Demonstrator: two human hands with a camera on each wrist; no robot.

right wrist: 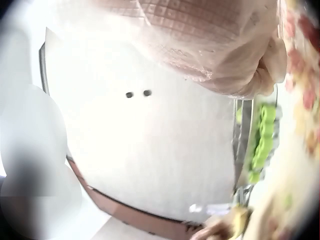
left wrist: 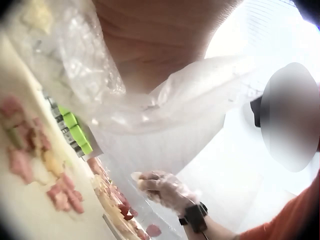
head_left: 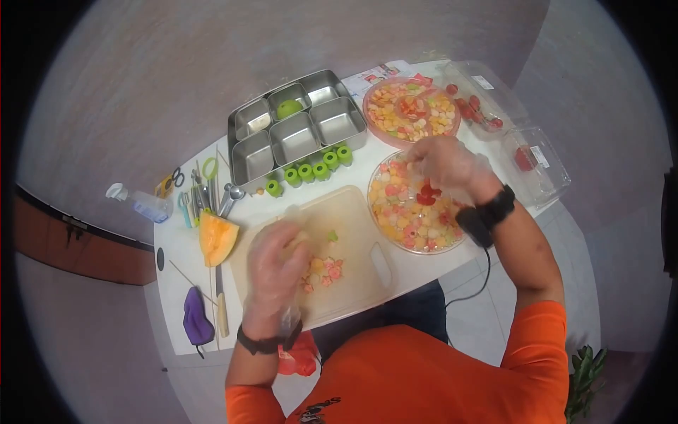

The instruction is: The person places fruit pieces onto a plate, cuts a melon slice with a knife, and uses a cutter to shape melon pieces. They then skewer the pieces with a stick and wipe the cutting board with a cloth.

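My left hand [head_left: 272,265], in a clear plastic glove, is over the left part of a cream cutting board [head_left: 353,283]. Its curled fingers hold a pale yellow fruit piece [right wrist: 241,221], which shows beside them in the right wrist view. Small pink and yellow fruit cutouts [head_left: 325,272] and a green bit [head_left: 332,235] lie on the board. Also gloved, my right hand [head_left: 448,166] is above the far side of a round clear tray [head_left: 372,212] filled with mixed fruit cutouts. A pale fruit piece [left wrist: 136,176] is pinched at its fingertips. Red pieces [head_left: 427,194] sit mid-tray.
Behind stand a pink-rimmed fruit tray [head_left: 374,131], a steel tray of square pans [head_left: 296,138] and several green-topped cutters [head_left: 305,172]. Clear boxes [head_left: 547,180] with red fruit are at right. Left are a melon wedge [head_left: 217,239], a knife [head_left: 222,311] and a spray bottle [head_left: 145,205].
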